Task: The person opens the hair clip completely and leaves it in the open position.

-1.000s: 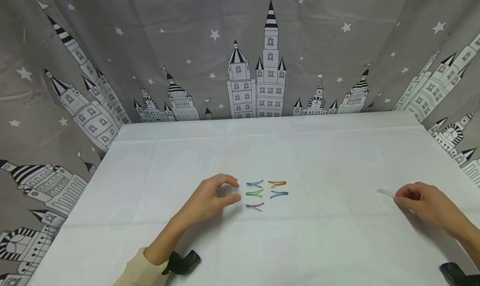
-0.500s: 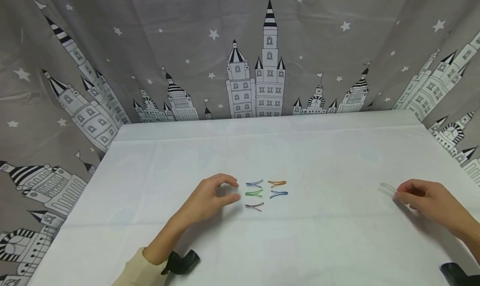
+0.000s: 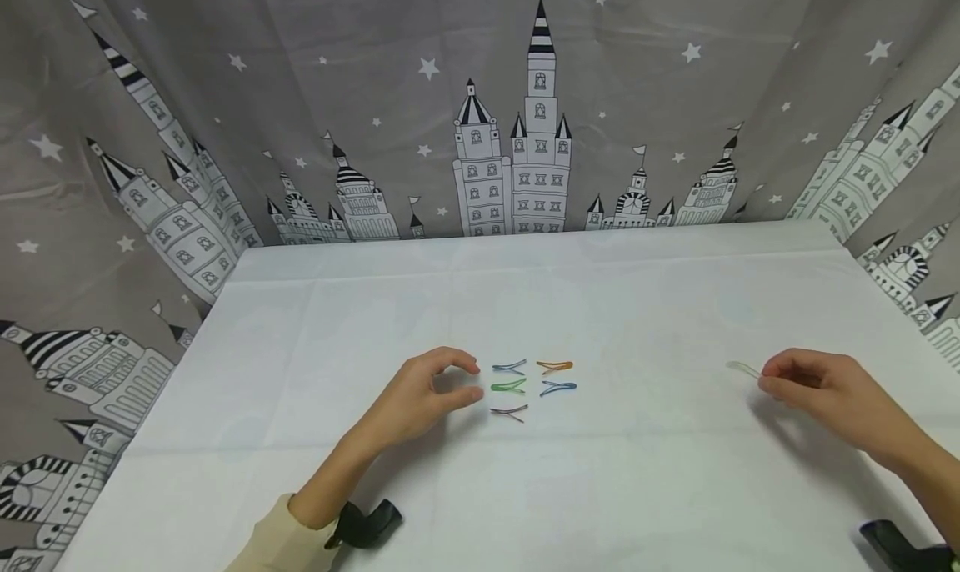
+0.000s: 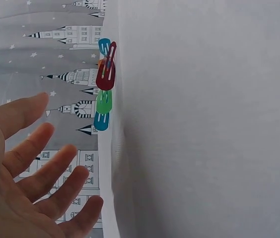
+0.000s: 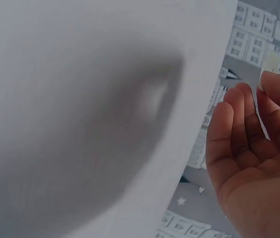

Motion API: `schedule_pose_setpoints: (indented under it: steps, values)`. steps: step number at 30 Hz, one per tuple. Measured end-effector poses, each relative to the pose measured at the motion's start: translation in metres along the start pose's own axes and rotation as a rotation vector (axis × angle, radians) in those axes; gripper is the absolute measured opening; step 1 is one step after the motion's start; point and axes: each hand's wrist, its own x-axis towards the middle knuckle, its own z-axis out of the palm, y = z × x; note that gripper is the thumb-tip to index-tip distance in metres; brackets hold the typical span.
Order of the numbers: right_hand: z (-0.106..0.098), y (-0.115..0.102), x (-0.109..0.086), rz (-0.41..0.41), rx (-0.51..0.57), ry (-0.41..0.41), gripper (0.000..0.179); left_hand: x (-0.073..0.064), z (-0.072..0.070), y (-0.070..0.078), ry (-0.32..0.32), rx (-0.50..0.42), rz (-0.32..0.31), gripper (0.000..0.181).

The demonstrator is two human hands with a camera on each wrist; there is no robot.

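Note:
Pinched between the thumb and index finger of my right hand is a pale hair clip, held over the right part of the table. In the right wrist view its end shows past the thumb tip. My left hand holds nothing; its fingers are loosely spread just left of several snap hair clips. These lie in two columns: a blue clip, a green clip and a dark red clip on the left, an orange clip and another blue clip on the right.
A white cloth covers the table. Behind and beside it hangs a grey curtain printed with castles and stars. Each wrist carries a black strap-like mount, the left one close to the cloth.
My right hand first shifts slightly, then moves left with the pale hair clip and rises a little. The left hand and the clips on the table stay in place.

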Motion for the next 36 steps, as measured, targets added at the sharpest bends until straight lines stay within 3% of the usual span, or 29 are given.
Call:
schedule_pose_setpoints:
  steps: [14, 36]
  values:
    - [0.017, -0.033, -0.005, -0.183, 0.089, -0.021, 0.004, -0.001, 0.000, 0.004, 0.001, 0.011, -0.026, 0.026]
    - [0.050, -0.078, -0.006, -0.237, 0.107, -0.125, 0.006, 0.006, 0.013, 0.018, -0.029, 0.020, 0.018, 0.021]
